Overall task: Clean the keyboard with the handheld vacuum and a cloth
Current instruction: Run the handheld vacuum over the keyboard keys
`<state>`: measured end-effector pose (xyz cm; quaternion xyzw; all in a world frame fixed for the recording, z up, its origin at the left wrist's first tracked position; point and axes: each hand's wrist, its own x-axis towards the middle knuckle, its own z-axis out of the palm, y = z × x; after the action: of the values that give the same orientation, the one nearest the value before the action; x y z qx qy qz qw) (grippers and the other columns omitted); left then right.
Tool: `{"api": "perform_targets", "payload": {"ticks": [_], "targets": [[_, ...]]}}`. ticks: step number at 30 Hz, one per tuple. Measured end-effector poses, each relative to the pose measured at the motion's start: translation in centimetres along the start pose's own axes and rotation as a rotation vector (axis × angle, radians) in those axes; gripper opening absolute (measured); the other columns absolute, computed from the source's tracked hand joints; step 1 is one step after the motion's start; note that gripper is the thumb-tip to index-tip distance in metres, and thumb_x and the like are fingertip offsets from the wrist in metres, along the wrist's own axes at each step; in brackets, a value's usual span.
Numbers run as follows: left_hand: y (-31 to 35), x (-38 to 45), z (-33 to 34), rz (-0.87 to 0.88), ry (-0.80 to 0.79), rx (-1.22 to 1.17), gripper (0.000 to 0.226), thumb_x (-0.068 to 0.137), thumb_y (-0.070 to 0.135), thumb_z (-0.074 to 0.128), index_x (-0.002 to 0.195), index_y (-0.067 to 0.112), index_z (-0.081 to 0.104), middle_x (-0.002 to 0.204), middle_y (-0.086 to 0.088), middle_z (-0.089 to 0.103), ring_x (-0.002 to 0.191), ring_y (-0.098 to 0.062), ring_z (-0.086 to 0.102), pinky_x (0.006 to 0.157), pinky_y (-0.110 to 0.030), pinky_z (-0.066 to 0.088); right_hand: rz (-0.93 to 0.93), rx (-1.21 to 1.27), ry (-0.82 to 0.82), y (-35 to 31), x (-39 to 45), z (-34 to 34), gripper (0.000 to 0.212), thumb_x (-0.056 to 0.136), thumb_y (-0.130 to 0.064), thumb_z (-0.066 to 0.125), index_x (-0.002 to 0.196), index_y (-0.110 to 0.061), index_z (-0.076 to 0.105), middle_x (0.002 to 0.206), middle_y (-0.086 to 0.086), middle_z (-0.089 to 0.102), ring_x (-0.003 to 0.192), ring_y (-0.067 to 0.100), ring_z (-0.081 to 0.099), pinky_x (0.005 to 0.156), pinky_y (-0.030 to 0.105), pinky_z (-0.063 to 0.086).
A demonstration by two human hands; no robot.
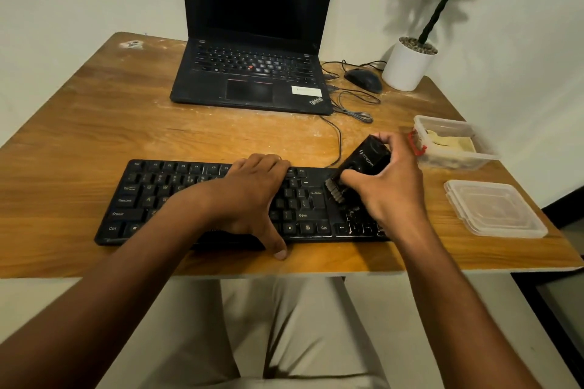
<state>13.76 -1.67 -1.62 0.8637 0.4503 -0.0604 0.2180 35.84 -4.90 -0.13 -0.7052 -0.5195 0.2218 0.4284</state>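
A black keyboard (148,199) lies along the near edge of the wooden table (94,123). My left hand (252,196) rests flat across the keyboard's middle, fingers over its far edge and thumb on the near edge. My right hand (392,186) grips a small black handheld vacuum (366,158), tilted with its brush nozzle (336,191) down on the keys just right of the Enter key. The keyboard's right end is hidden under that hand. No cloth is visible.
An open black laptop (252,73) stands behind the keyboard. A mouse (363,79), tangled cables (354,104) and a white potted plant (407,66) sit at the back right. A clear plastic box (452,142) with pale contents and its lid (496,208) lie right.
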Motion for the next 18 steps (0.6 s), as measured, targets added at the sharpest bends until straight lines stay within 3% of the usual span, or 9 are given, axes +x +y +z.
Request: {"api": "perform_targets", "payload": {"ticks": [7,11,14,18], "targets": [[0.2,-0.1,0.0,-0.002,0.008,-0.005,0.146,0.053,0.069,0.085,0.158,0.025,-0.005,0.165,0.006,0.001,0.151,-0.019,-0.004,0.121,-0.038,-0.003,0.018,0.003,0.05,-0.2,1.0,-1.9,0.067,0.068,-0.012,0.089,0.117,-0.036,0.052,0.1,-0.017,0.061,0.088,-0.001,0.06,0.082,0.032,0.058],[0.3,-0.3,-0.1,-0.001,0.004,-0.01,0.145,0.055,0.068,0.086,0.158,0.024,-0.005,0.165,0.006,0.001,0.151,-0.018,-0.006,0.119,-0.036,-0.004,0.045,0.09,-0.03,-0.7,0.4,0.0,0.063,0.067,-0.007,0.088,0.111,-0.036,0.053,0.096,-0.007,0.069,0.085,0.012,0.07,0.069,0.04,0.065],[0.2,-0.2,-0.1,-0.002,0.004,-0.012,0.145,0.054,0.068,0.086,0.158,0.024,-0.005,0.164,0.006,0.001,0.151,-0.018,-0.005,0.12,-0.037,-0.004,0.065,0.099,-0.033,-0.1,0.5,-0.4,0.059,0.07,-0.008,0.088,0.114,-0.033,0.056,0.097,-0.008,0.069,0.089,0.011,0.069,0.07,0.037,0.064],[0.1,-0.1,0.0,-0.002,0.011,-0.003,0.145,0.053,0.069,0.086,0.158,0.024,-0.003,0.164,0.006,0.003,0.151,-0.019,-0.003,0.121,-0.038,-0.001,0.127,0.141,-0.009,1.3,0.8,-1.2,0.043,0.068,-0.009,0.088,0.098,-0.029,0.064,0.092,-0.001,0.074,0.084,0.022,0.074,0.065,0.049,0.065]]}}
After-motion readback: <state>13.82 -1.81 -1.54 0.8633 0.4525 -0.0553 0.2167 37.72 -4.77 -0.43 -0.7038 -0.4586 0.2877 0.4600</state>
